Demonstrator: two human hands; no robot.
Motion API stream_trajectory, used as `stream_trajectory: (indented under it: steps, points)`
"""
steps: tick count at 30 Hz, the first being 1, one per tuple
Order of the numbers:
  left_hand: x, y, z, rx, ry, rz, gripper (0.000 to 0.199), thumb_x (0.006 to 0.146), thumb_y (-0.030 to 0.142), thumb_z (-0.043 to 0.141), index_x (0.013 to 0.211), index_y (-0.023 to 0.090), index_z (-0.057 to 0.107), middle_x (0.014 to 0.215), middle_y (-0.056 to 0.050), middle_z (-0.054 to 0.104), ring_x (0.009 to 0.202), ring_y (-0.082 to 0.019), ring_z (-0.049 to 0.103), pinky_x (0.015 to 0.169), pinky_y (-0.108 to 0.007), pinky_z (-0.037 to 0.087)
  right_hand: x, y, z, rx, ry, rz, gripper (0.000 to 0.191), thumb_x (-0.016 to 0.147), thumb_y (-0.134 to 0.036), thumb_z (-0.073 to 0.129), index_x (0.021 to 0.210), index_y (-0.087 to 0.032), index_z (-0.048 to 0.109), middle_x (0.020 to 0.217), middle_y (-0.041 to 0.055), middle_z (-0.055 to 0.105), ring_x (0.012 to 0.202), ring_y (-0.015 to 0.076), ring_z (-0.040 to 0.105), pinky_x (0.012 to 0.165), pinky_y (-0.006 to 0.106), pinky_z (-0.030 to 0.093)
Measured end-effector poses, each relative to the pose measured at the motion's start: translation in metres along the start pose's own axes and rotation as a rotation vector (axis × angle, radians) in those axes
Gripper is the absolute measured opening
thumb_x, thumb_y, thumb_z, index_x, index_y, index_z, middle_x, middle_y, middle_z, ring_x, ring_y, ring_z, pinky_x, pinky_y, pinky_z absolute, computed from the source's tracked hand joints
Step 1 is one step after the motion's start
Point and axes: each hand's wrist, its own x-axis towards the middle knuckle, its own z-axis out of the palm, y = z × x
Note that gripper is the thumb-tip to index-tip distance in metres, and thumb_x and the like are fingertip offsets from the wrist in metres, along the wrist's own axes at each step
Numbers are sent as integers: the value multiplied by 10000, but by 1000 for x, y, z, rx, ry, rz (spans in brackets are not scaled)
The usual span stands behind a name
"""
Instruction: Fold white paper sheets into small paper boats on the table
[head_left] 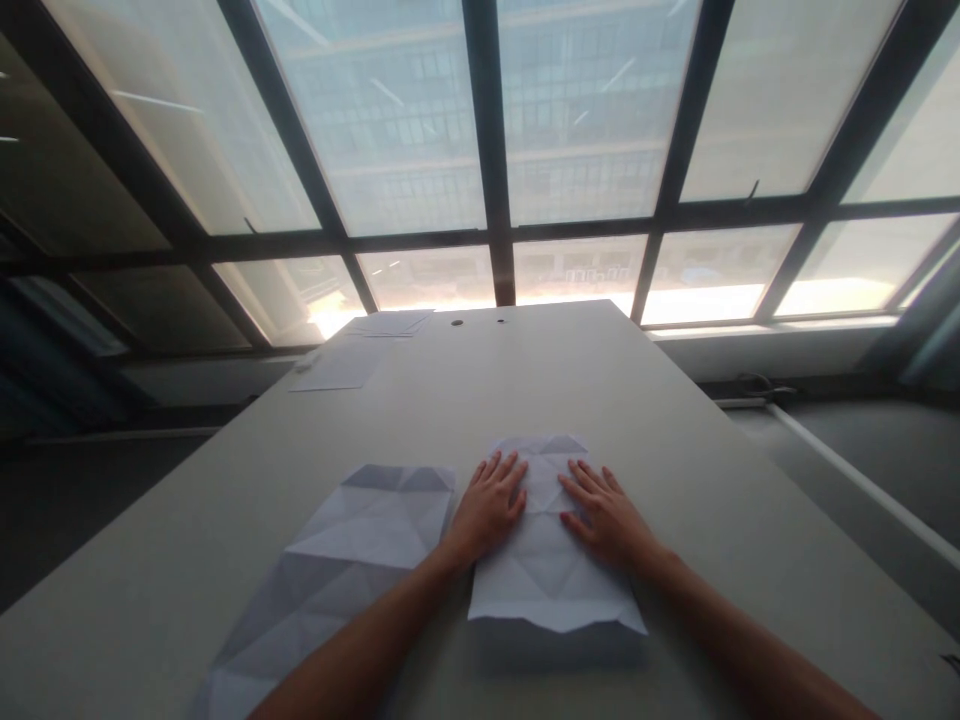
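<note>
A creased sheet of white paper (553,580) lies in front of me, its near edge curling up off the table. My left hand (489,505) rests flat on its left side with the fingers stretched out. On the opposite side, my right hand (604,512) presses down with fingers spread. Fold lines cross the sheet in triangles between the two hands. Left of it lies a second, larger creased paper (352,545), partly covered by my left forearm. Neither hand grips anything.
The white table (480,400) reaches toward large windows (390,110) with dark frames. Several flat paper sheets (337,365) lie at its far left. Two small dark spots, one a round hole (457,323), show near the far edge. A white pipe (862,485) runs along the floor at right.
</note>
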Motion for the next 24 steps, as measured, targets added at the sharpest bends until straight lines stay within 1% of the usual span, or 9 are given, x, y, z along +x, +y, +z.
stream_trajectory:
  steps: [7,11,14,16,19,24]
  points:
    - [2,-1,1,28,-14,-13,507,995,366,416,1491,263,426,1583,-30,352,1485,-252,255,1218,-454,198,2,1,0,2,33,3,598,963,-441,486,1507,-203,409,1603,125,292,1491,254,228,1209,483,113]
    - [4,-1,3,37,-31,-22,513,994,368,407,1493,252,416,1593,-39,331,1490,-265,238,1213,-494,189,2,1,0,-2,34,-1,594,969,-435,479,1507,-194,406,1599,135,298,1492,252,221,1208,482,106]
    - [5,1,2,37,-27,20,511,991,350,411,1488,231,414,1597,-64,318,1496,-258,219,1213,-512,170,2,0,0,-11,43,1,583,977,-417,464,1509,-189,401,1599,137,299,1493,251,218,1206,485,106]
    - [5,2,1,26,-29,47,502,994,343,406,1485,235,415,1595,-69,323,1496,-247,224,1215,-507,168,3,-2,-1,-16,44,4,579,977,-411,463,1509,-191,401,1598,135,300,1493,249,219,1204,488,110]
    - [5,3,1,11,-38,44,495,998,333,400,1484,243,417,1589,-67,334,1488,-240,249,1215,-503,177,4,-3,-1,-13,41,13,563,975,-406,469,1495,-196,422,1594,133,311,1487,247,236,1201,490,117]
    - [2,1,1,8,-26,54,506,1000,352,398,1493,240,409,1595,-58,324,1487,-234,249,1219,-476,173,3,-2,0,-9,56,15,541,982,-401,453,1484,-200,439,1592,129,319,1484,246,246,1202,484,122]
